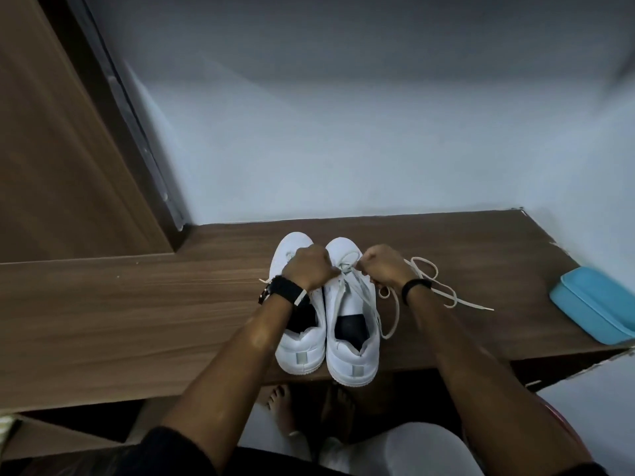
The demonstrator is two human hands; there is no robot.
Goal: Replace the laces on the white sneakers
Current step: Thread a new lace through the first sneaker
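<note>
Heels nearest at the brown wooden tabletop's (137, 304) edge, pair of white leather sneakers (350, 324) pointing away, left hand (309, 269) and right hand (383, 266) pinching the right shoe's pale flat lace (348, 267) near the toe, right-hand side.

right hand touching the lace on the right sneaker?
Touching. Head view: the right hand pinches the lace over the right sneaker, fingers curled around it with no gap.

I can read no text, brand, number or sign here: the grey heel tabs on the white sneakers (326, 314) look blank, and the blue case (591, 304) shows no label.
</note>
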